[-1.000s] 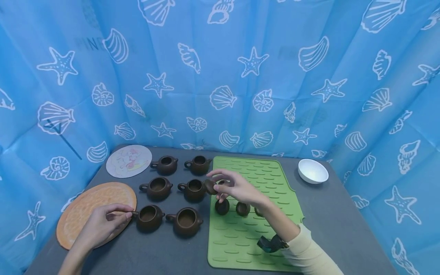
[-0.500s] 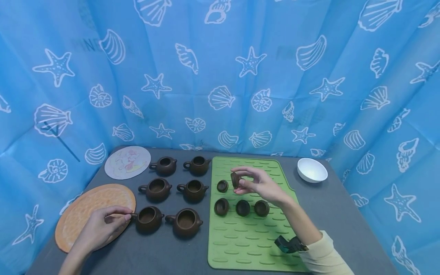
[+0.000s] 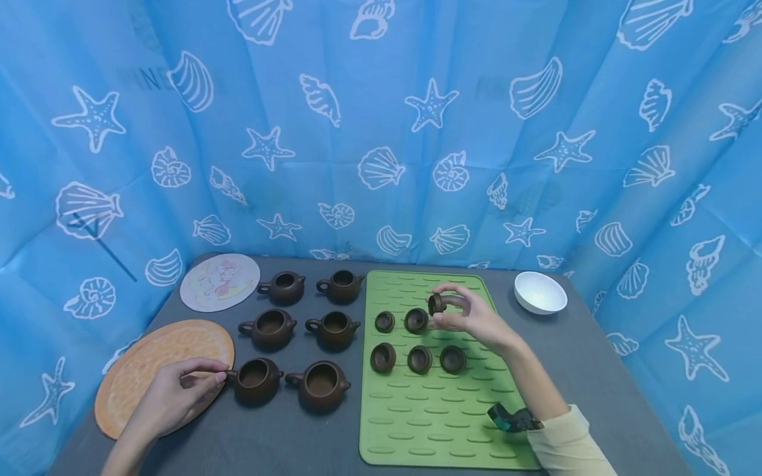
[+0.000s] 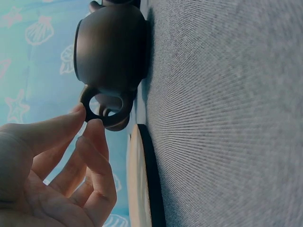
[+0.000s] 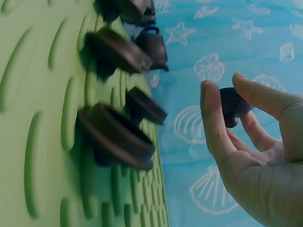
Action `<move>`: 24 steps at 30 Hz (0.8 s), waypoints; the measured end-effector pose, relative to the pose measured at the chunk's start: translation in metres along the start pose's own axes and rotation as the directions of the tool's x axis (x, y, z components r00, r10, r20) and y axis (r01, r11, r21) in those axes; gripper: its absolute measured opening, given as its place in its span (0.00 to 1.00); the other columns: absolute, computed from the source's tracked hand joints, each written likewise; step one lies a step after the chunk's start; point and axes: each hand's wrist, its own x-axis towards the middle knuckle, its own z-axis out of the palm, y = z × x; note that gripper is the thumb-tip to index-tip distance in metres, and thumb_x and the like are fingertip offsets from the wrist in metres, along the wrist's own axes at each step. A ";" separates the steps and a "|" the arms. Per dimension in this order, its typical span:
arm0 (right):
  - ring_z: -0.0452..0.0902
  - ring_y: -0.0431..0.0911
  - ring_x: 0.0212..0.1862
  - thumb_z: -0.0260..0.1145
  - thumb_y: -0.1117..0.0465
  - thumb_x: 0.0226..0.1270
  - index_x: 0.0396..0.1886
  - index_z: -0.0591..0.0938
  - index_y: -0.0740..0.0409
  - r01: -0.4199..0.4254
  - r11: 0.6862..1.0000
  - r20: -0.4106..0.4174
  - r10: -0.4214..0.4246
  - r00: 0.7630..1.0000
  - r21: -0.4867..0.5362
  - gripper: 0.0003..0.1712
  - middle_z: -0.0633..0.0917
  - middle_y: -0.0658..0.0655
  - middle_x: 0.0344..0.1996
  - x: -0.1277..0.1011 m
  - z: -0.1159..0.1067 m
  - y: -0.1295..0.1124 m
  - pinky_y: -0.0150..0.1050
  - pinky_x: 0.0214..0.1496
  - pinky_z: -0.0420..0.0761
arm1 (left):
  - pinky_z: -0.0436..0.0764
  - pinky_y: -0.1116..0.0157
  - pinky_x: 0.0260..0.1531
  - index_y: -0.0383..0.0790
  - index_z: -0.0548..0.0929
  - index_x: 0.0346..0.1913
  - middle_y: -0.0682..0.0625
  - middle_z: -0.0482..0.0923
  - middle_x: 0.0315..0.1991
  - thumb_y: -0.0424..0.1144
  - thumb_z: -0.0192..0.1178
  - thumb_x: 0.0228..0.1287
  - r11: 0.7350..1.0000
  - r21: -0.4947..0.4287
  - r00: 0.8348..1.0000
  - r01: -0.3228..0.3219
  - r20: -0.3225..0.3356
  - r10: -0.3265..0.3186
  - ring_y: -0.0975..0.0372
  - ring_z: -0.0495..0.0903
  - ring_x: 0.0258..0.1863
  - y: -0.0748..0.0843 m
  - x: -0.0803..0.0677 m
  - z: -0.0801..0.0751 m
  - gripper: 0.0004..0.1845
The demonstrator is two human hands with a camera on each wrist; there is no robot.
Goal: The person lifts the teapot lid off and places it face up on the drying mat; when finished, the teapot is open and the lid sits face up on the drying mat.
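Brown clay teapots without lids stand in rows on the grey table. My left hand point(image 3: 178, 390) pinches the handle point(image 4: 125, 106) of the front-left teapot point(image 3: 258, 381) between thumb and fingers, and that pot sits on the table. Over the green mat, my right hand point(image 3: 474, 319) pinches a small brown teapot lid point(image 3: 436, 304) between thumb and fingertips; its round knob shows in the right wrist view. Just left of that hand lies another lid point(image 3: 416, 320). Several lids lie knob-down on the mat, including a nearer one point(image 5: 120, 137) in the right wrist view.
The green ridged mat point(image 3: 411, 416) covers the table's middle right. A white bowl point(image 3: 540, 293) stands at the back right. At left lie a round orange-brown mat point(image 3: 161, 360) and a pale patterned disc point(image 3: 220, 282). A blue shell-print curtain point(image 3: 381, 132) hangs behind.
My right hand has moved right, from beside the teapots to over the mat, with a lid in its fingers. Lids it covered now show. The left hand keeps its grip on the handle.
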 end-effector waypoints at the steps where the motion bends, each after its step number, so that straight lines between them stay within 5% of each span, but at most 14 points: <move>1: 0.89 0.66 0.59 0.70 0.65 0.77 0.79 0.66 0.61 -0.006 1.000 -0.007 0.006 1.000 0.002 0.36 0.66 0.78 0.79 0.001 -0.002 0.002 0.50 0.64 0.89 | 0.85 0.66 0.29 0.36 0.88 0.60 0.43 0.92 0.50 0.35 0.66 0.78 1.000 0.002 1.000 -0.001 -0.002 0.001 0.63 0.87 0.33 0.000 0.000 0.000 0.14; 9: 0.92 0.57 0.56 0.64 0.69 0.81 0.83 0.59 0.70 -0.087 0.996 -0.007 0.087 0.996 -0.003 0.39 0.55 0.83 0.82 0.007 -0.019 0.022 0.49 0.65 0.88 | 0.84 0.66 0.28 0.37 0.89 0.59 0.42 0.92 0.51 0.34 0.67 0.77 1.000 0.001 1.000 -0.017 -0.013 0.017 0.63 0.87 0.33 -0.001 -0.001 0.001 0.13; 17: 0.92 0.48 0.48 0.64 0.71 0.80 0.80 0.64 0.75 -0.108 0.991 0.017 0.109 0.994 -0.075 0.35 0.73 0.81 0.69 0.012 -0.025 0.043 0.43 0.57 0.92 | 0.84 0.67 0.30 0.38 0.89 0.60 0.42 0.92 0.52 0.36 0.66 0.78 0.999 0.029 1.000 -0.012 -0.014 0.013 0.63 0.87 0.34 -0.001 0.000 0.000 0.13; 24: 0.91 0.46 0.45 0.66 0.71 0.76 0.75 0.71 0.74 -0.098 0.980 0.028 0.104 0.994 -0.171 0.31 0.73 0.79 0.64 0.011 -0.027 0.048 0.40 0.53 0.93 | 0.84 0.66 0.28 0.38 0.89 0.60 0.42 0.92 0.51 0.36 0.66 0.78 1.000 0.023 1.000 -0.003 -0.014 0.003 0.62 0.87 0.34 0.000 0.000 0.001 0.14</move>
